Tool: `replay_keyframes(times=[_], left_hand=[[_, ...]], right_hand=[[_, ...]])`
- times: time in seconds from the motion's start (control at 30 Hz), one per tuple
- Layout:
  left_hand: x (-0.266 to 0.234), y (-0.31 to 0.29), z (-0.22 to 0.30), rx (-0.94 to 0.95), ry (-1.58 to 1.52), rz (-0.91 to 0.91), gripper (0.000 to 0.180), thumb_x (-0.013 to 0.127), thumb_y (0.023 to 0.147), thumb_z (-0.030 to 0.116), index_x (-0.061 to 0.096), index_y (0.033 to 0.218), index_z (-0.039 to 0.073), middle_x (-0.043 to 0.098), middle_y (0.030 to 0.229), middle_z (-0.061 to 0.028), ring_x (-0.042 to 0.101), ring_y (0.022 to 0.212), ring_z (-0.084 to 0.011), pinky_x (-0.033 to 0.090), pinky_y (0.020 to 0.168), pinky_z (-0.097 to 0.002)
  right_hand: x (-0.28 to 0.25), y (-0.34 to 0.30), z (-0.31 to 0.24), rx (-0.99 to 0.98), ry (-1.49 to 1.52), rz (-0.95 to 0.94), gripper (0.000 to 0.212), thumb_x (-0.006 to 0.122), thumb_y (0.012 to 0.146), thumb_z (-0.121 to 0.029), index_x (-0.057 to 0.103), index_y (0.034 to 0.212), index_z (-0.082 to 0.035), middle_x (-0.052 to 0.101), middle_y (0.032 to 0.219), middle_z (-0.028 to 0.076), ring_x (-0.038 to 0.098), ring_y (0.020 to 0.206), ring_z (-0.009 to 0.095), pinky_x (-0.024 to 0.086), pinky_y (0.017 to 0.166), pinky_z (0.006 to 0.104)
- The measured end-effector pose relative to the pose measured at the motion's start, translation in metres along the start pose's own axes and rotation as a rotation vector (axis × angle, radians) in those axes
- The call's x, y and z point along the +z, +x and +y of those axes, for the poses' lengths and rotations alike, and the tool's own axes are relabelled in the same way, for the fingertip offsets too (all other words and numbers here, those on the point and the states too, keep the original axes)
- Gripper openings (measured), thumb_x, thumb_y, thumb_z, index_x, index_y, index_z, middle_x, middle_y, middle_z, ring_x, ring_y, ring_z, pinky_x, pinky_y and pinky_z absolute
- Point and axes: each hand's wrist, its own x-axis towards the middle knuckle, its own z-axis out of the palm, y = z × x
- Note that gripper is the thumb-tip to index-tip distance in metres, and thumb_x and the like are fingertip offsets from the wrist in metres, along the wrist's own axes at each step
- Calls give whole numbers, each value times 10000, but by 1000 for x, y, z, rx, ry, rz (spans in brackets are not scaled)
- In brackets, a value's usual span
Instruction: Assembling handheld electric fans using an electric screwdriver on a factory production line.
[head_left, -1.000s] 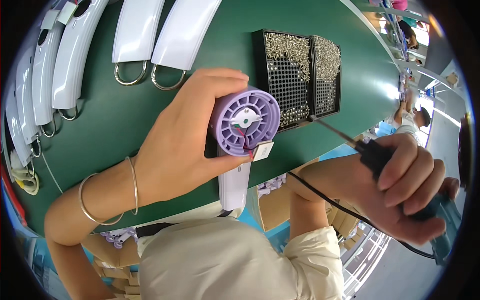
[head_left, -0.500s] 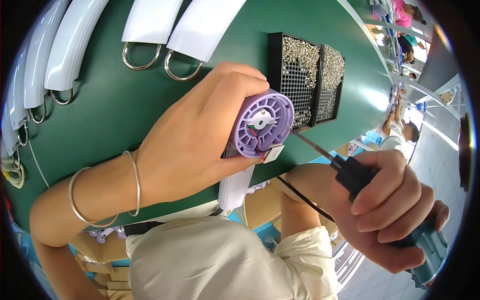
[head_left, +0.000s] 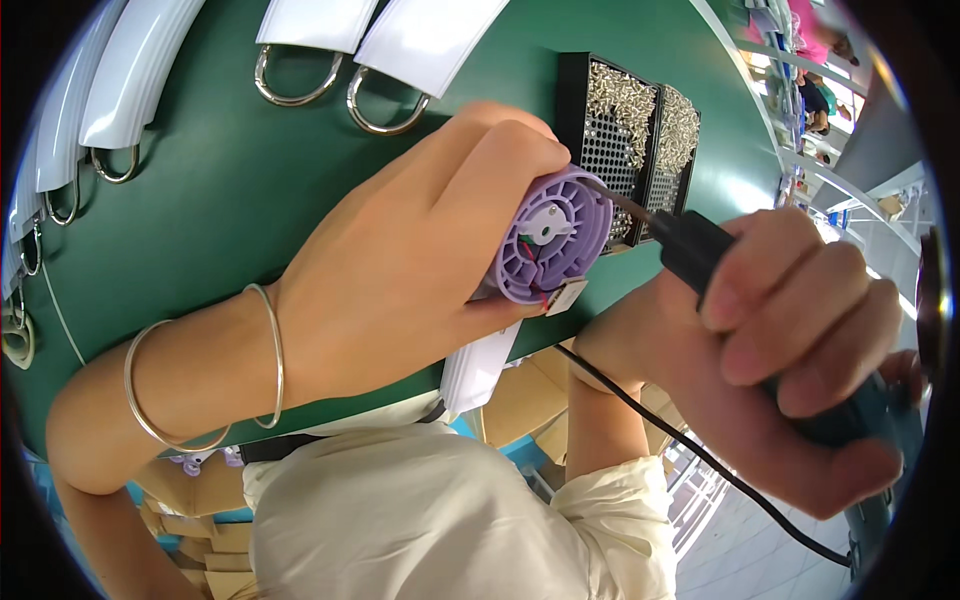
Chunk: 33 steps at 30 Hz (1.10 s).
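Observation:
My left hand [head_left: 400,240], a bracelet on its forearm, is wrapped round a purple round housing [head_left: 512,262]. Its open ribbed end is turned toward my right. Inside sits a white centre piece [head_left: 545,226], and red wires run to a small white connector [head_left: 566,297] at the lower rim. My right hand [head_left: 790,350] grips a dark teal electric screwdriver [head_left: 697,250] with a black nose. Its thin bit points left and meets the upper right rim of the housing; the exact contact at the tip is hard to see. A white ribbed part [head_left: 480,368] shows below my left hand.
Just beyond the housing, two black perforated trays [head_left: 572,110] hold many small silver screws. White curved parts with metal loops [head_left: 300,85] lie along the far and left green table [head_left: 235,190]. A black cord [head_left: 690,445] hangs beneath my right arm. Cardboard boxes [head_left: 525,395] stand below the table edge.
My right hand has raised the screwdriver, and its bit has gone from the housing's lower right side to its upper rim. My left hand and the housing have shifted slightly right and up.

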Motion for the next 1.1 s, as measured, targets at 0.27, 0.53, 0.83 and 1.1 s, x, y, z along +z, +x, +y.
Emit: replay_keyframes(times=[0.27, 0.53, 0.83, 1.1], left_hand=[[-2, 0, 0, -8, 159, 28, 719, 814, 611, 84, 469, 1242, 55, 546, 1199, -116, 558, 1090, -312, 446, 951, -385], [1, 1, 8, -114, 35, 1, 739, 819, 596, 81, 465, 1244, 56, 553, 1186, -119, 563, 1082, -311, 452, 940, -364], [0, 6, 7, -131, -8, 0, 739, 827, 616, 39, 461, 1257, 33, 515, 1276, -149, 546, 1151, -279, 441, 981, -350], [3, 3, 4, -48, -21, -2, 749, 814, 601, -9, 441, 1248, 37, 496, 1307, -161, 507, 1212, -274, 429, 1014, -354]], right_hand=[[11, 13, 24, 15, -7, -63, 456, 371, 889, -625, 443, 811, -181, 427, 638, -3, 393, 518, 134, 364, 521, 299], [12, 11, 23, -80, 50, 62, 302, 260, 976, -459, 422, 1155, -278, 457, 722, 0, 393, 469, 159, 375, 428, 353], [-14, -37, -3, -534, 78, 693, 321, 506, 929, -372, 552, 1068, -86, 437, 580, -33, 404, 428, 78, 305, 377, 251], [-32, -56, 55, -383, -2, 952, 265, 395, 966, -140, 356, 1224, -94, 426, 549, 66, 378, 351, 153, 398, 322, 309]])
